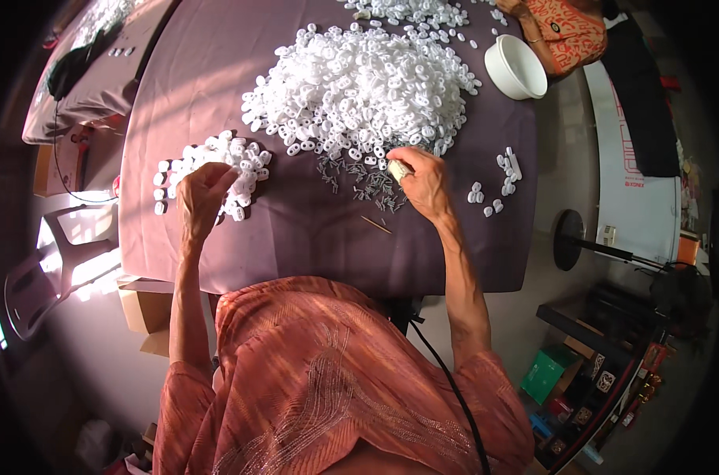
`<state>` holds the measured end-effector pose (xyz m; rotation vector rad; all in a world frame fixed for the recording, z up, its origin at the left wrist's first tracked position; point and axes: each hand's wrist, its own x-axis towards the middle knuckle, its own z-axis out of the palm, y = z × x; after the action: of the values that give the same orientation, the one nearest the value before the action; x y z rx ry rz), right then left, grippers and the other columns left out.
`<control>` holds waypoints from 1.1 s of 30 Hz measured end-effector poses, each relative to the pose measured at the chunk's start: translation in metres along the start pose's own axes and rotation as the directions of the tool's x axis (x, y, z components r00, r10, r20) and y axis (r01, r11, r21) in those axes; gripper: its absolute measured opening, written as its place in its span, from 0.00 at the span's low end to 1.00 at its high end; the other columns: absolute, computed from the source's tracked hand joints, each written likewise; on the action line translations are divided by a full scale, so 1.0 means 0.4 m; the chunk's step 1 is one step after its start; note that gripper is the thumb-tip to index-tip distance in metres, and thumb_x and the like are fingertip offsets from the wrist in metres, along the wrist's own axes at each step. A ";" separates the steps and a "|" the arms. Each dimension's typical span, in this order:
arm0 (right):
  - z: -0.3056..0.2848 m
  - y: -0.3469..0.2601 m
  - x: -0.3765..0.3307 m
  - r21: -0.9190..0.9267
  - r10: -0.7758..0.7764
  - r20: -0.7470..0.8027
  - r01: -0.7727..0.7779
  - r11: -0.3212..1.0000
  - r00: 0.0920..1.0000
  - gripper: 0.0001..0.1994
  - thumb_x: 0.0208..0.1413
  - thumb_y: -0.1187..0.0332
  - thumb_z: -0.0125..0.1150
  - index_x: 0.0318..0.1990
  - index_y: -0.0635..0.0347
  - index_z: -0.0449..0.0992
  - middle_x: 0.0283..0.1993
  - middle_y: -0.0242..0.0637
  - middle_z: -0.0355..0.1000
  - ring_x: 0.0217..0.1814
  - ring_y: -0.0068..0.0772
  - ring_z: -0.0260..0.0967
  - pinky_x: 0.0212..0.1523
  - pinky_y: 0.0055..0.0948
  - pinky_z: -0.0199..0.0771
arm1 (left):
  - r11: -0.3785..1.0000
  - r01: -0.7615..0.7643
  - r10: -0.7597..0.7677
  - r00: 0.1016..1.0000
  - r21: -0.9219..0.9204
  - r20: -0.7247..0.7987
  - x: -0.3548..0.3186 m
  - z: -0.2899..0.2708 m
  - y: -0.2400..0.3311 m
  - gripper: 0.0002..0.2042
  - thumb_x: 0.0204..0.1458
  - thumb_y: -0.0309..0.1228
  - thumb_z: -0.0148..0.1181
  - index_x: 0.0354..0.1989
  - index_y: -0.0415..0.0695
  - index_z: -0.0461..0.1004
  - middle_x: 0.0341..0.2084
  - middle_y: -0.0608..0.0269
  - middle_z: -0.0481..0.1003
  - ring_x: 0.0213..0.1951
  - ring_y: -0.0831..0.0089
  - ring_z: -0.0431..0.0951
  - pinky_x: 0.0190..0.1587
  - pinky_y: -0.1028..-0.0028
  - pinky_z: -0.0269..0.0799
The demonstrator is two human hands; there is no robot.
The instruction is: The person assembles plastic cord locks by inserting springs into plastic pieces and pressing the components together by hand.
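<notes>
My left hand [203,199] is closed, thumb and fingertips together, over the near side of a small pile of white oval plastic pieces [231,150]. Whatever it may hold is hidden. At the edge of a scatter of small grey metal screws [367,187] is my right hand [424,186], its fingers curled together. A pale wrapping [399,169] appears to cover one of its digits; I cannot make out anything in its grip. Behind the screws rises a large heap of similar white pieces [367,83]. A thin pointed stick [376,224] lies in front of the screws.
A white round tub [498,70] stands at the far right, beside another person's arm [540,43]. Several white pieces [508,170] lie near the right edge of the brown cloth-covered table [312,245]. A chair [74,245] is at the left; a cable [446,368] crosses my lap.
</notes>
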<state>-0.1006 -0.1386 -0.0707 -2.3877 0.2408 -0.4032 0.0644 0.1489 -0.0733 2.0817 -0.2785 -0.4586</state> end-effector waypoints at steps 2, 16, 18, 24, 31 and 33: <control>0.027 -0.001 0.009 0.002 -0.022 -0.014 0.022 1.000 1.000 0.11 0.37 0.81 0.46 0.31 0.63 0.71 0.29 0.45 0.70 0.30 0.48 0.68 0.32 0.36 0.68 | 0.986 -0.054 0.063 0.997 0.161 -0.049 -0.008 -0.016 -0.018 0.10 0.42 0.32 0.60 0.27 0.38 0.75 0.16 0.59 0.74 0.19 0.76 0.73 0.22 0.77 0.66; 0.080 0.007 0.023 -0.248 0.012 0.124 0.019 0.968 0.992 0.06 0.41 0.77 0.51 0.30 0.64 0.70 0.26 0.41 0.70 0.25 0.40 0.69 0.25 0.32 0.67 | 0.963 -0.249 0.266 0.941 -0.106 0.207 -0.035 0.153 0.113 0.09 0.44 0.26 0.58 0.36 0.39 0.74 0.26 0.60 0.76 0.26 0.80 0.74 0.29 0.80 0.70; 0.044 -0.008 0.020 0.262 0.188 0.127 -0.216 0.941 0.974 0.05 0.46 0.73 0.54 0.32 0.64 0.71 0.25 0.32 0.70 0.23 0.23 0.67 0.24 0.23 0.65 | 0.972 -0.142 0.205 0.904 -0.189 0.376 -0.035 0.193 0.160 0.11 0.45 0.30 0.57 0.36 0.37 0.73 0.24 0.59 0.76 0.26 0.75 0.75 0.30 0.78 0.69; -0.028 -0.106 0.040 0.498 0.149 0.205 -0.235 0.835 0.967 0.06 0.48 0.73 0.51 0.33 0.65 0.70 0.26 0.30 0.69 0.24 0.16 0.64 0.26 0.16 0.65 | 0.812 0.135 0.202 0.848 -0.568 0.490 -0.035 0.248 0.225 0.11 0.46 0.31 0.59 0.32 0.35 0.73 0.21 0.62 0.73 0.24 0.78 0.72 0.30 0.79 0.68; -0.019 -0.127 0.042 0.623 0.126 0.155 -0.196 0.757 0.980 0.08 0.45 0.75 0.49 0.34 0.64 0.71 0.28 0.33 0.70 0.27 0.21 0.67 0.27 0.21 0.66 | 0.800 0.128 0.178 0.882 -0.586 0.437 -0.041 0.223 0.231 0.08 0.47 0.30 0.58 0.29 0.37 0.73 0.21 0.61 0.74 0.24 0.77 0.73 0.30 0.78 0.69; 0.006 -0.088 0.020 0.421 0.102 0.114 -0.141 0.896 0.988 0.08 0.44 0.76 0.52 0.34 0.63 0.71 0.28 0.34 0.70 0.27 0.23 0.68 0.27 0.21 0.67 | 0.718 0.174 0.137 0.914 -0.674 0.382 -0.032 0.225 0.209 0.08 0.48 0.31 0.56 0.29 0.38 0.73 0.22 0.60 0.74 0.25 0.75 0.74 0.30 0.76 0.70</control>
<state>-0.0902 -0.1131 -0.0474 -1.9396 0.2326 -0.2576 0.0128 0.0408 -0.0421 1.2199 -0.2700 -0.8687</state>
